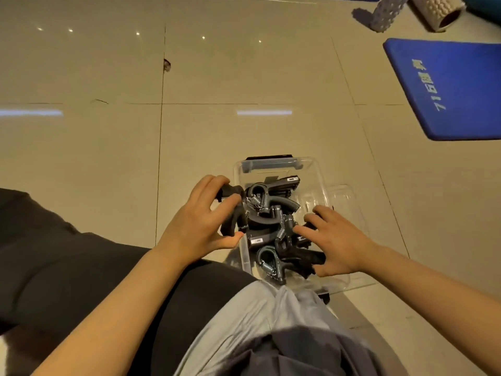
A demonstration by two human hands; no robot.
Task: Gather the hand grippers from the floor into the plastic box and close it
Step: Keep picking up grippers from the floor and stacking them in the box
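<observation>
Printed in pale characters along the blue mat [458, 88], far right of the plastic box [311, 169]: "71", then characters too blurred to read. Small white labels on hand grippers [271, 213] inside the box stayed illegible.

Your clear plastic box [311, 169] stands open on the floor, its transparent lid [344, 198] lying just beside it. Black hand grippers [267, 213] with steel springs lie jumbled inside.

Black hand grippers [271, 213] with silvery springs, clear plastic box [311, 169], blue mat [455, 90], beige floor tiles [108, 145].
</observation>
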